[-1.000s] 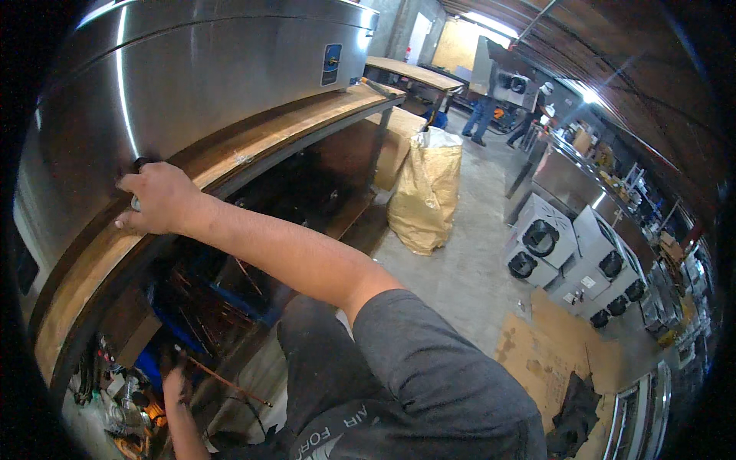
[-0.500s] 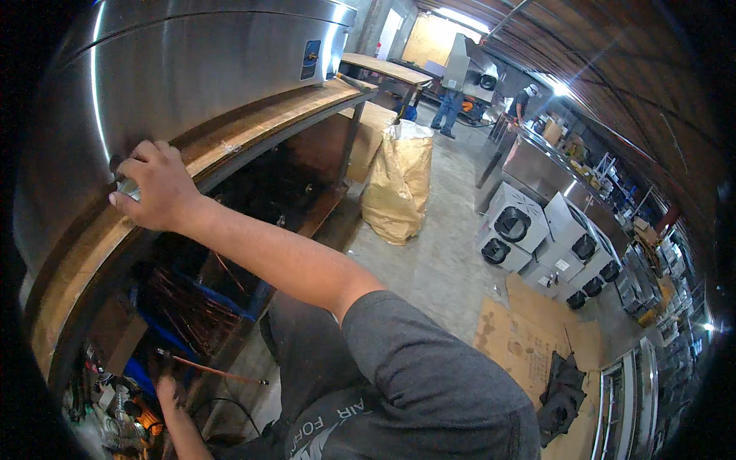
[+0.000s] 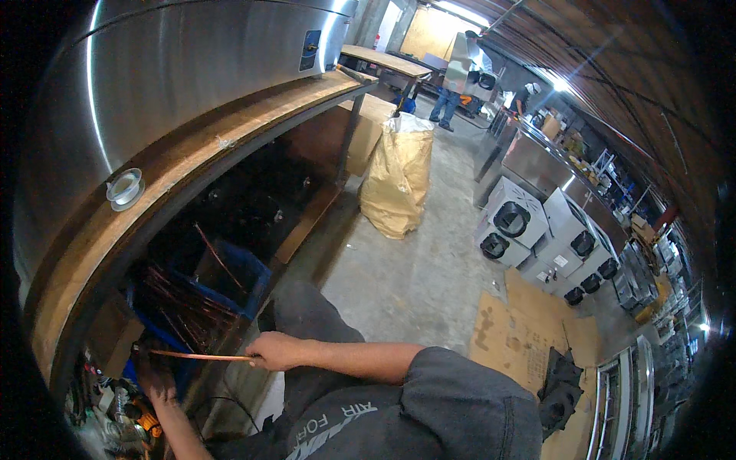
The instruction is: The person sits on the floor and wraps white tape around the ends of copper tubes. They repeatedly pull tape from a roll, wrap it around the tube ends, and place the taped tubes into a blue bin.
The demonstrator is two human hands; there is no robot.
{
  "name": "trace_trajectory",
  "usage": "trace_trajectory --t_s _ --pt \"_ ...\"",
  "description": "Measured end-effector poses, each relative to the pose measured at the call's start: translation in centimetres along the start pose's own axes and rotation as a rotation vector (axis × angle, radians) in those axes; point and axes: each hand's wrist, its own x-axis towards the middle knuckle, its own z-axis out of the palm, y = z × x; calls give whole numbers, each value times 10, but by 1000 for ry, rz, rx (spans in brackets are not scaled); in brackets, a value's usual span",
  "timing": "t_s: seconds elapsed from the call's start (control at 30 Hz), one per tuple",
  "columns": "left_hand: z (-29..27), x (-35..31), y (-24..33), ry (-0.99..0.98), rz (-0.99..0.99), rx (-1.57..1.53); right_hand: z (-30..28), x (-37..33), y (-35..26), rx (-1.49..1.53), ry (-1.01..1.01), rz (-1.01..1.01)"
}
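Note:
A thin copper tube (image 3: pixel 199 356) spans the gap between my two hands, low in front of the bench. My right hand (image 3: pixel 274 351) is closed around its right end, hiding that tip. At the tube's left end my left hand (image 3: pixel 157 379) is closed on it in shadow, its fingers partly hard to make out. Up on the wooden bench edge sits a small clear spool (image 3: pixel 125 188) with pale material wound on it, against the large stainless steel cabinet (image 3: pixel 192 77).
Under the bench are blue bins (image 3: pixel 257 287) holding several copper tubes (image 3: pixel 188 303). Orange-handled tools (image 3: pixel 146 420) lie at lower left. A yellow sack (image 3: pixel 397 180) stands on the floor. Grey fan units (image 3: pixel 512 218) and flat cardboard (image 3: pixel 510 330) are rightward. Two people work farther back.
My right hand has let go of the spool on the bench edge and come down to grip the copper tube's right end. The tube now lies more level.

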Motion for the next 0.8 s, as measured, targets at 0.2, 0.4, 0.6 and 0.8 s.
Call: trace_trajectory --t_s 0.2,0.4,0.6,0.8 --pt "-12 5 -2 -86 -4 -66 -14 0 0 -65 -57 -119" --pt "-60 22 -12 -128 499 853 -20 6 -7 -163 -68 -120" --pt "-32 3 -23 -156 -64 -46 -19 27 -34 68 90 -225" --pt "8 -32 -33 -147 -71 -64 -29 56 -75 139 265 -218"
